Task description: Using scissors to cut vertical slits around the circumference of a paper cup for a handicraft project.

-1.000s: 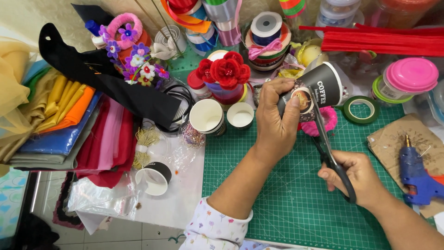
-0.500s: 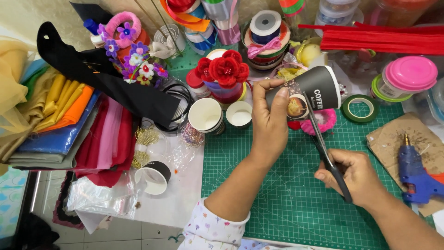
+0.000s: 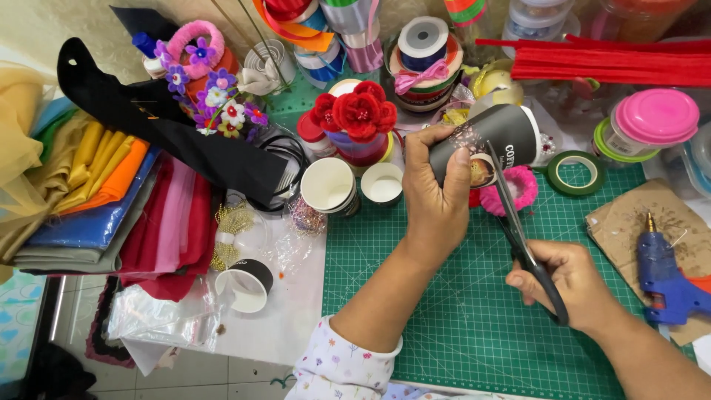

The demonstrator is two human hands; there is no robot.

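Note:
My left hand (image 3: 433,200) grips a black paper cup (image 3: 498,137) lying sideways above the green cutting mat (image 3: 474,318), its white base end toward the right. My right hand (image 3: 566,285) holds black-handled scissors (image 3: 518,230) by the loops. The blades point up and away, and their tips meet the cup's wall near my left thumb. A pink fuzzy ring (image 3: 518,191) lies on the mat just under the cup.
Two white cups (image 3: 326,185) stand left of my left hand, and another black cup (image 3: 244,285) lies on the white sheet. A blue glue gun (image 3: 663,278) rests on cardboard at the right. Ribbon spools, a red flower jar (image 3: 355,118), green tape (image 3: 576,172) and folded fabrics (image 3: 96,200) crowd the back and left.
The cup has turned in my left hand, from its open mouth facing me to lying sideways. The scissors have risen and their tips now reach the cup's wall.

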